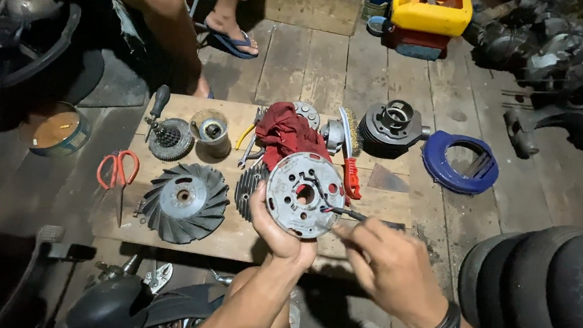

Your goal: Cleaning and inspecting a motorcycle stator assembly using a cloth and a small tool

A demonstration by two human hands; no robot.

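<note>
My left hand (279, 237) grips a round grey metal plate (305, 195) with a centre hole and short wires, holding it upright over a wooden board (229, 232). My right hand (387, 264) pinches the dark wire lead (347, 213) that runs from the plate's face to the right. Behind the plate lies a crumpled red rag (283, 132), and a black finned part (248, 190) peeks out from under the plate's left edge.
On the board: a black fan wheel (185, 200), orange-handled scissors (117, 168), a sprocket (170, 139), a metal cup (210, 132), a wire brush (349, 151). A cylinder (392, 127) and blue ring (460, 162) lie right. Tyres (547, 292) stand near right. Another person's sandalled foot (231, 31) rests beyond.
</note>
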